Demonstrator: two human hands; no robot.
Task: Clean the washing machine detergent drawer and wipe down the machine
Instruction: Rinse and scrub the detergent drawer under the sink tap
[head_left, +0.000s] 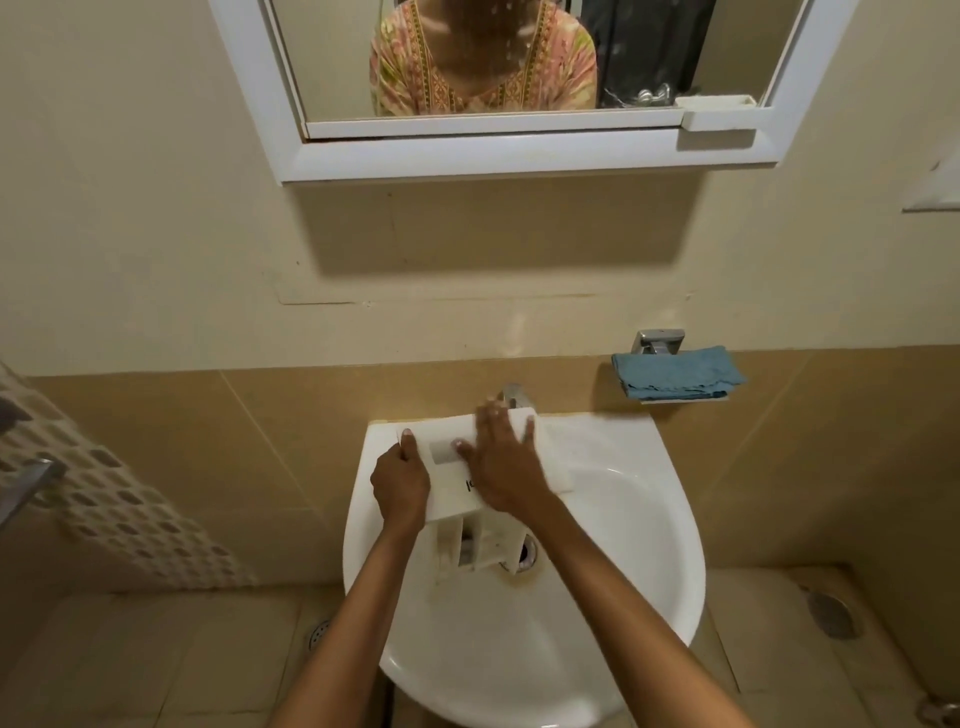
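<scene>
The white detergent drawer (449, 470) lies over the back left of the white sink (623, 545), front panel up, its compartments hanging toward the drain. My left hand (400, 486) grips the panel's left edge, thumb on top. My right hand (501, 460) lies flat on the panel with fingers spread and straight, reaching toward the tap (514, 397). No running water is visible.
A folded blue cloth (678, 373) rests on a small wall shelf right of the tap. A white-framed mirror (519, 78) hangs above. Beige tiled floor with a drain (831, 616) lies to the right; a patterned surface (104, 499) stands at left.
</scene>
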